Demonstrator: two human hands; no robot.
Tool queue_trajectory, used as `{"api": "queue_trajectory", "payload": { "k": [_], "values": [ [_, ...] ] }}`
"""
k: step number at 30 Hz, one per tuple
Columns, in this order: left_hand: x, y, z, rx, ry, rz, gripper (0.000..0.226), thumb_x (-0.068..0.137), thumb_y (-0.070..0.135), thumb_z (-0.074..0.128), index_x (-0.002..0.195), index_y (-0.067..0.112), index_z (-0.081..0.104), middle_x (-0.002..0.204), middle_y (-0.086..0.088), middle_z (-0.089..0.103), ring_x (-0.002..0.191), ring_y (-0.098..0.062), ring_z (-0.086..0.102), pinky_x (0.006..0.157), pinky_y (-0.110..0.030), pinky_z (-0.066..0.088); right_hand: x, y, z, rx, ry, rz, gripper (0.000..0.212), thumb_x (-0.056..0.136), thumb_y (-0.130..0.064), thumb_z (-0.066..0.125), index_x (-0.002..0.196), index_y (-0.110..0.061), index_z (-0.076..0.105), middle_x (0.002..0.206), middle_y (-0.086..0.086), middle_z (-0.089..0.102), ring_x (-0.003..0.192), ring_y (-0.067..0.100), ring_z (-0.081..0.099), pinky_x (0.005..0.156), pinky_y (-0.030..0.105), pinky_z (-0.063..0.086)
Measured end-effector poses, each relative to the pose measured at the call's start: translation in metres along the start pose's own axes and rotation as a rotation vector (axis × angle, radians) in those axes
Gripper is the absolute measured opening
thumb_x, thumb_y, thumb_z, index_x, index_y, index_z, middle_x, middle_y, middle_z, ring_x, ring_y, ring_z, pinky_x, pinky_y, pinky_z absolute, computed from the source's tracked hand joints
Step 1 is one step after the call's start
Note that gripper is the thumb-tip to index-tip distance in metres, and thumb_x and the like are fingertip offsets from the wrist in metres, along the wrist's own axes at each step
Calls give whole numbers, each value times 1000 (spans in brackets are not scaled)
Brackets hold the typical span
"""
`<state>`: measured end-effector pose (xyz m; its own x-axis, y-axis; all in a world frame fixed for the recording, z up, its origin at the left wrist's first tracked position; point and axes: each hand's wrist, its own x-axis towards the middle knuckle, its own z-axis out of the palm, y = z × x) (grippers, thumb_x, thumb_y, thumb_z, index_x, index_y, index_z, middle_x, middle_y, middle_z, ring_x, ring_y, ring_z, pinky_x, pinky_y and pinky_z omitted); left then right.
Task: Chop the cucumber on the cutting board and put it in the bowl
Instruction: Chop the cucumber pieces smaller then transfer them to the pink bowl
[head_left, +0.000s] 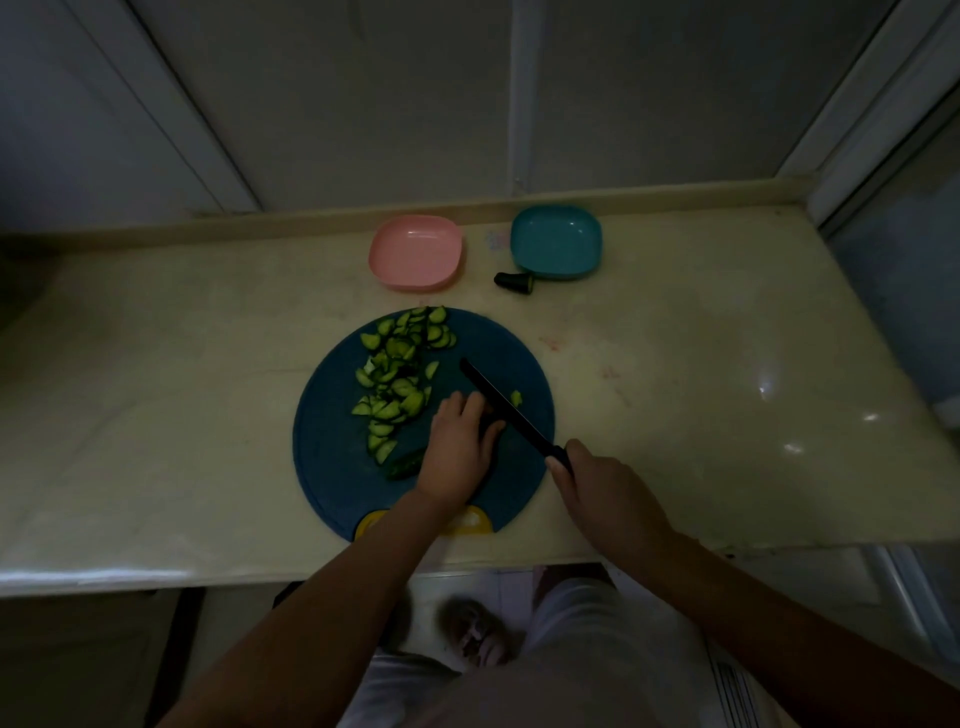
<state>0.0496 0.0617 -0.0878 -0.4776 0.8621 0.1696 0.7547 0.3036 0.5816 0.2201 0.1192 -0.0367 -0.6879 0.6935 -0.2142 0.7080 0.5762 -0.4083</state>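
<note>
A round dark blue cutting board (337, 467) lies on the counter, with several green cucumber slices (397, 374) heaped on its left half. My left hand (457, 447) rests on the board, its fingers curled over a dark cucumber piece next to the blade; that piece is mostly hidden. A cucumber end (405, 464) lies just left of that hand. My right hand (597, 483) grips the handle of a black knife (498, 402), whose blade lies diagonally across the board beside my left fingers. One small slice (516, 398) sits right of the blade. A pink bowl (415, 253) and a teal bowl (556, 242) stand behind the board.
A cut-off cucumber tip (513, 281) lies on the counter (701, 364) in front of the teal bowl. The counter's front edge runs just below the board. A wall rises behind the bowls and a window frame stands at the right.
</note>
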Motion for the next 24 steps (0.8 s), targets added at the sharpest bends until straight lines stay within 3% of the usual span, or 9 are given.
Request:
{"api": "queue_trajectory", "payload": {
  "k": [3,8,12,20,24],
  "values": [
    [0,0,0,7,-2,2,14,88,16,61,91,5,53,90,-15,51,84,-30,49,72,-41,45,0,0,1,-13,-6,-5,37,99,-40,29,104,-9,49,86,12,65,70,26,58,55,28,33],
    [0,0,0,2,0,-2,14,88,17,61,92,6,54,90,-14,51,84,-29,49,73,-40,45,3,3,0,17,-23,-20,37,99,-39,30,103,-8,50,85,13,65,62,19,47,44,24,23],
    [1,0,0,-4,0,-3,14,87,16,61,92,6,54,90,-15,50,84,-29,49,73,-40,44,5,3,2,26,-28,-14,36,99,-39,30,102,-8,50,85,13,65,65,23,54,54,28,33],
    [0,1,-1,-7,6,10,13,87,13,62,89,5,52,88,-15,50,82,-29,48,71,-39,43,14,-2,4,-32,-4,-31,37,100,-36,31,109,-6,51,91,15,66,77,28,61,57,27,32],
    [0,1,-2,-6,9,7,13,87,14,62,90,6,52,89,-14,49,83,-28,48,71,-37,42,10,4,5,-17,-43,3,37,100,-37,31,105,-7,51,87,13,65,59,17,49,45,26,26]
  ]
}}
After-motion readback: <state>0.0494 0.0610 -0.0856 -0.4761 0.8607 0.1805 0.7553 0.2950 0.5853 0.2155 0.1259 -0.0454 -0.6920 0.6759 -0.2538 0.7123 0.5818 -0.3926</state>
